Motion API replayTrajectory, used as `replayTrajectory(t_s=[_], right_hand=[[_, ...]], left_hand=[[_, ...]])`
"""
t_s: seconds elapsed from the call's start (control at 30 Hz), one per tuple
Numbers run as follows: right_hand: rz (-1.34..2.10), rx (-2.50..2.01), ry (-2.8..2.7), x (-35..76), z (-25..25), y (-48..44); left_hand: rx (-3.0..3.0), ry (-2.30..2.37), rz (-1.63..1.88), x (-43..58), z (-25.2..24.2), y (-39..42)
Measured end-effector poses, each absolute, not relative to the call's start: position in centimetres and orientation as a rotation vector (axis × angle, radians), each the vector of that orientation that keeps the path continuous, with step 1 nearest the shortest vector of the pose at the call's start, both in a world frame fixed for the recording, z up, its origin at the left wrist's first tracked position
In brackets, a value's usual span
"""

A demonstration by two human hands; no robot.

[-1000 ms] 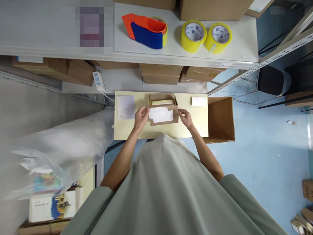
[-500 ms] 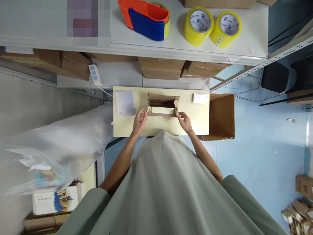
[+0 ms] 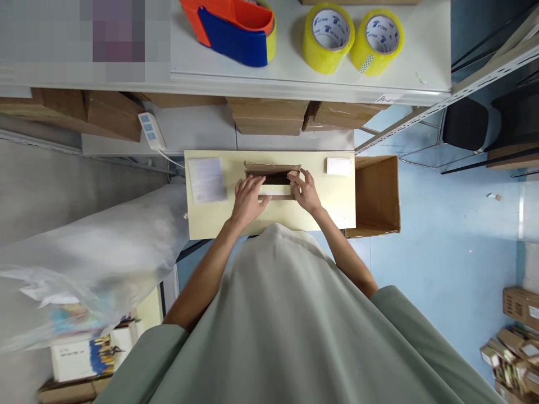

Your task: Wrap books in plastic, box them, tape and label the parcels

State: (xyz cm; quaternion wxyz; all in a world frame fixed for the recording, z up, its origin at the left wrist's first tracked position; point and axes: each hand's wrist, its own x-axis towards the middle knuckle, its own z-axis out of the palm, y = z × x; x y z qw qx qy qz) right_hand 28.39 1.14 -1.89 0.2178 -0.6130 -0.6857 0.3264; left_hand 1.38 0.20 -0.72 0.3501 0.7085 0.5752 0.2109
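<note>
Your left hand (image 3: 249, 201) hides part of the small box (image 3: 278, 197); beyond that hand, the tape dispenser (image 3: 234, 36) is cropped; left of the hand, the paper (image 3: 206, 179) is unreadable.

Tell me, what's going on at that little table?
A person's bare left hand and right hand are on a small brown cardboard box with an open top, one at each end. The box sits on a pale yellow rectangular table. A printed white paper sheet lies to its left, and a small white rectangular item lies to its right.
</note>
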Motion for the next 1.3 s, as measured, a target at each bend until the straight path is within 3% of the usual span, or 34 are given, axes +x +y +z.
replayTrajectory(t_s=[0.17, 0.63, 0.87, 1.3], right_hand=[[0.965, -1.608, -2.001, 28.8, -2.1, 1.6], [0.997, -1.654, -1.726, 32.8, -3.5, -1.3], [0.864, -1.779, -1.728, 33.1, -6.1, -1.7], [0.782, -1.92, -1.849, 29.8, -5.5, -0.1]], left_hand=[[1.987, 1.422, 0.39, 2.4, -1.2, -0.1], [2.145, 1.48, 0.443, 2.4, 0.9, -5.6], [2.057, 1.532, 0.35, 2.3, -1.2, -7.1], [2.053, 1.687, 0.271, 3.9, -4.7, -5.2]])
